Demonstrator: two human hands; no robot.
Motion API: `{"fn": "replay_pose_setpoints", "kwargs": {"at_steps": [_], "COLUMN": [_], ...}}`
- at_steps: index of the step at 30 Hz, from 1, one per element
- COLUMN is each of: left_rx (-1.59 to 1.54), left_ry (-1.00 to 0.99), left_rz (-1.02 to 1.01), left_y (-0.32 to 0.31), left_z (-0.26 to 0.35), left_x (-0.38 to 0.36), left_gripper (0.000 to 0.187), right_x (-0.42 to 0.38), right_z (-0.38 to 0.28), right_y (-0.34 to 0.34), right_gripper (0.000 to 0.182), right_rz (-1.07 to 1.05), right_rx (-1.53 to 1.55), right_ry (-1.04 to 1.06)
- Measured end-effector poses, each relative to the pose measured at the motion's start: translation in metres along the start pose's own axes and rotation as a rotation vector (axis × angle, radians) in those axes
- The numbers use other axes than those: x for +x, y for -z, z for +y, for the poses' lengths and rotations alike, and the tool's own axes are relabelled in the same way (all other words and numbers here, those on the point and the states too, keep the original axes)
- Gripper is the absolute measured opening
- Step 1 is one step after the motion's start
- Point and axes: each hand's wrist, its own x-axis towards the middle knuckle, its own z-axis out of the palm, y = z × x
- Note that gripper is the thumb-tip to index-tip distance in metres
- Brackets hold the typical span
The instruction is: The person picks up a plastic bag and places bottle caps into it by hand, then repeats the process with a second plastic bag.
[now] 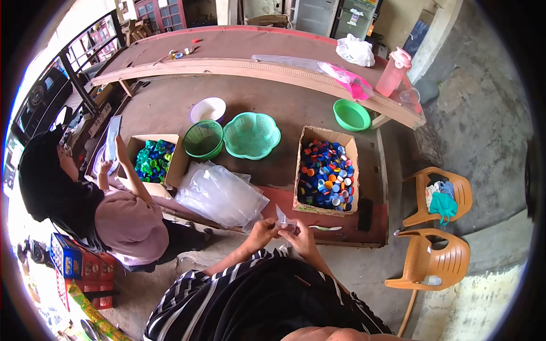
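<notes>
Close in front of my body, just off the table's near edge, my left hand (264,233) and my right hand (301,238) pinch a small piece of clear plastic, which looks like a plastic bag (282,217). The fingers of both hands are closed on it, and part of it is hidden behind them. To the left of my hands lies a pile of clear plastic bags (219,193). A cardboard box (297,190) full of mixed bottle caps (327,173) stands on the table beyond my right hand.
A co-worker (128,221) at the left holds up a phone (114,139) beside a box of green and blue caps (152,159). Baskets (251,136) and a green basin (351,115) stand farther back. A raised shelf (227,48) crosses behind; orange chairs (441,258) stand right.
</notes>
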Motion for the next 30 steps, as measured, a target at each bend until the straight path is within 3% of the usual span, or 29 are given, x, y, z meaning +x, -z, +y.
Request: {"fn": "replay_pose_setpoints", "kwargs": {"at_steps": [4,8,9,12,15,18,21,23,30], "left_rx": [-0.103,0.271,0.262,0.271,0.388,0.542,0.644,0.723,0.731], "left_ry": [0.012,-0.313,-0.325,-0.374,-0.459,-0.562,-0.643,-0.656,-0.513], "left_rz": [0.112,0.189,0.18,0.138,0.046,-0.06,-0.106,-0.067,0.065], "left_y": [0.009,0.009,0.007,-0.003,-0.004,-0.002,0.001,0.003,0.004], "left_z": [0.008,0.019,0.025,0.035,0.033,0.031,0.036,0.035,0.053], "left_x": [0.003,0.001,-0.001,-0.006,-0.008,-0.009,-0.013,-0.013,-0.006], "left_gripper": [0.024,0.019,0.018,0.014,0.012,0.012,0.02,0.027,0.04], "right_x": [-0.021,-0.041,-0.045,-0.057,-0.064,-0.059,-0.055,-0.048,-0.023], "right_z": [-0.003,0.003,0.005,0.004,0.026,0.038,0.025,0.02,0.003], "right_y": [-0.004,-0.006,-0.007,-0.01,-0.013,-0.009,-0.001,-0.002,0.0], "right_gripper": [0.027,0.026,0.027,0.027,0.026,0.029,0.035,0.036,0.047], "right_rz": [0.196,0.343,0.371,0.401,0.473,0.54,0.487,0.457,0.285], "right_rx": [-0.063,-0.23,-0.262,0.033,0.217,0.114,-0.123,-0.07,-0.149], "right_ry": [-0.004,-0.027,-0.063,-0.304,-0.251,-0.13,-0.031,0.009,0.021]}}
